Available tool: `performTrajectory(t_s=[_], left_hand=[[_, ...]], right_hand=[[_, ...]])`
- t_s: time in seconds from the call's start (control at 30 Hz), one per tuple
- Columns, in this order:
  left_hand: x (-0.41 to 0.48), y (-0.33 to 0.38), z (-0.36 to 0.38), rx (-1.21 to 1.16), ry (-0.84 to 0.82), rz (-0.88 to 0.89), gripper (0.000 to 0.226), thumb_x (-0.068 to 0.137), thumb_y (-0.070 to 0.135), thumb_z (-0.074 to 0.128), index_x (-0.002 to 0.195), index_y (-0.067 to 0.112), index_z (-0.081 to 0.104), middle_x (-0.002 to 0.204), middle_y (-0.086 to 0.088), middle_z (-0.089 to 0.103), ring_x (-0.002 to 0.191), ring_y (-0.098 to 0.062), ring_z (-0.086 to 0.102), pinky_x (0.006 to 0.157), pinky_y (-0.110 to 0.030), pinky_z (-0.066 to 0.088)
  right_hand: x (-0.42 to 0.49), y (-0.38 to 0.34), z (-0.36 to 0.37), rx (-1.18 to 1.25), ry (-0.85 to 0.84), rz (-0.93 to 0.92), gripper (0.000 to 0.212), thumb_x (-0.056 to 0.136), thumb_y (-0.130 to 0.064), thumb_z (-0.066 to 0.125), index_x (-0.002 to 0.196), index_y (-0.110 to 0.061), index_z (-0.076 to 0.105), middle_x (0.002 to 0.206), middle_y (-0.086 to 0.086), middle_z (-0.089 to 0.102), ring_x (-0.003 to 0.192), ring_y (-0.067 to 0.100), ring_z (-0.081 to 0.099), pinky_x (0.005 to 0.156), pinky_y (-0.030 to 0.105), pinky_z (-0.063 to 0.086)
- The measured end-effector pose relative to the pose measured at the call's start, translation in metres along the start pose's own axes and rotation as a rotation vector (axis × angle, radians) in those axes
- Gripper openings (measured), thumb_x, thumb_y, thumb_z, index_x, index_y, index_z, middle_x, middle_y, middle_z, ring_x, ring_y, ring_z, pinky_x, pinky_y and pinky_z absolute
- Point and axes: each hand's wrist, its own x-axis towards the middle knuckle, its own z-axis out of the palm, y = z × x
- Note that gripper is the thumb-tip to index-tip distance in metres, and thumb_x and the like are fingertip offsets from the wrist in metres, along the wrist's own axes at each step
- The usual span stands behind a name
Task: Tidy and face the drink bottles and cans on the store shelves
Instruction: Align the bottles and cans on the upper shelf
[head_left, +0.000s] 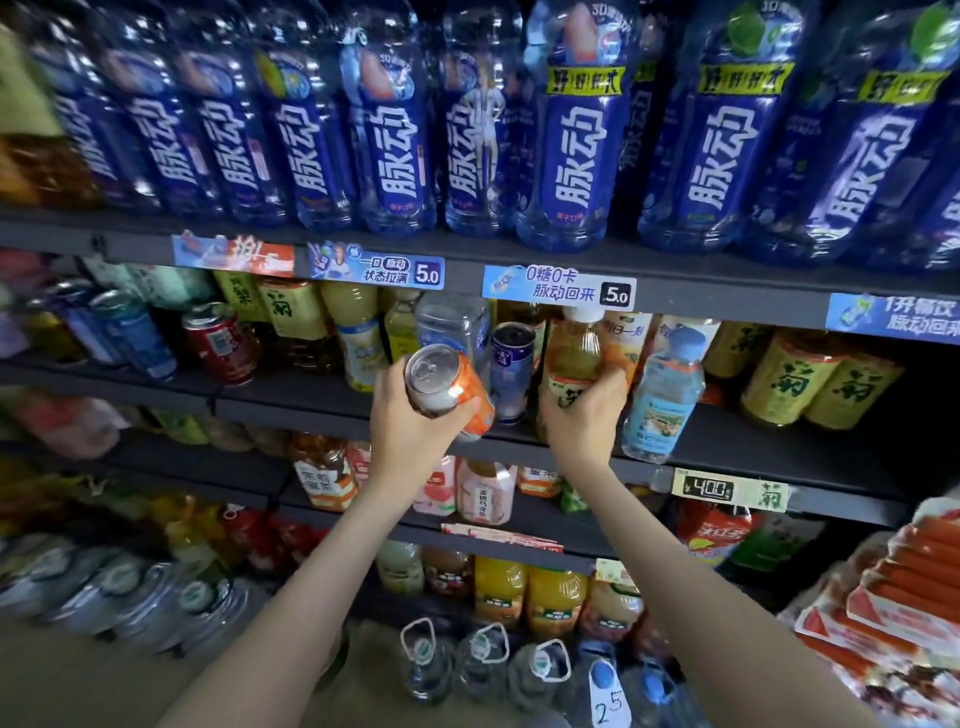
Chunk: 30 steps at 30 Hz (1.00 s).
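My left hand (410, 431) grips an orange can (451, 389), tilted with its silver top toward me, in front of the second shelf (753, 447). My right hand (582, 415) holds a yellow tea bottle (574, 353) with a white cap, standing on that shelf. Between my hands stands a slim dark blue can (511, 371). Just right of my right hand, a water bottle (665, 395) with a light blue cap leans slightly.
Large blue bottles (571, 130) fill the top shelf. Left on the second shelf stand a red can (221, 343) and blue cans (135, 332); yellow-labelled bottles (800, 379) sit right. Lower shelves hold juice bottles (524, 597) and water jugs (483, 660). Red packets (893, 597) are stacked at right.
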Motion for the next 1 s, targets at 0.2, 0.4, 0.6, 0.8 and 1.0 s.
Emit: performTrajectory(t_s=[0.2,0.4,0.6,0.8,1.0], left_hand=[[-0.002,0.013,-0.007,-0.028,-0.177,-0.135,0.066,0.068,0.027,0.084,0.126,0.024,0.052,0.114,0.011,0.056,0.103,-0.005,0.053,0.082,-0.019,0.041],[0.007,0.031,-0.025,-0.105,-0.425,-0.324,0.051,0.066,0.022,0.085,0.107,0.030,0.055,0.104,0.007,0.067,0.099,-0.010,0.063,0.087,-0.030,0.051],[0.007,0.057,-0.038,-0.178,-0.609,-0.402,0.052,0.065,0.029,0.086,0.111,0.020,0.063,0.105,0.001,0.070,0.097,-0.014,0.066,0.083,-0.031,0.054],[-0.007,0.093,-0.058,-0.273,-0.540,-0.476,0.044,0.060,0.038,0.086,0.096,0.019,0.072,0.092,-0.002,0.075,0.089,-0.021,0.071,0.084,-0.041,0.057],[-0.027,0.111,-0.117,-0.304,-0.483,-0.583,0.045,0.073,0.031,0.080,0.111,0.014,0.063,0.106,-0.009,0.071,0.095,-0.021,0.069,0.082,-0.039,0.056]], right_hand=[[0.021,-0.011,0.005,-0.139,-0.116,0.139,0.088,0.081,-0.022,0.075,0.140,0.007,0.016,0.142,0.025,0.029,0.133,0.039,0.027,0.106,0.042,0.029],[-0.006,-0.038,-0.015,-0.056,-0.185,0.216,0.089,0.080,-0.005,0.072,0.147,0.001,0.013,0.144,0.025,0.030,0.130,0.040,0.036,0.102,0.039,0.033],[-0.037,-0.082,-0.062,0.126,-0.574,0.226,0.029,0.096,-0.021,0.054,0.123,-0.012,0.053,0.112,0.003,0.062,0.103,0.019,0.058,0.082,0.023,0.044],[-0.061,-0.123,-0.101,0.119,-0.832,0.098,0.049,0.084,-0.033,0.071,0.123,-0.028,0.042,0.105,-0.013,0.057,0.091,0.000,0.058,0.072,0.009,0.045],[-0.105,-0.159,-0.098,0.120,-0.794,0.024,0.065,0.078,-0.034,0.076,0.132,-0.026,0.040,0.109,-0.007,0.058,0.091,0.005,0.058,0.073,0.016,0.046]])
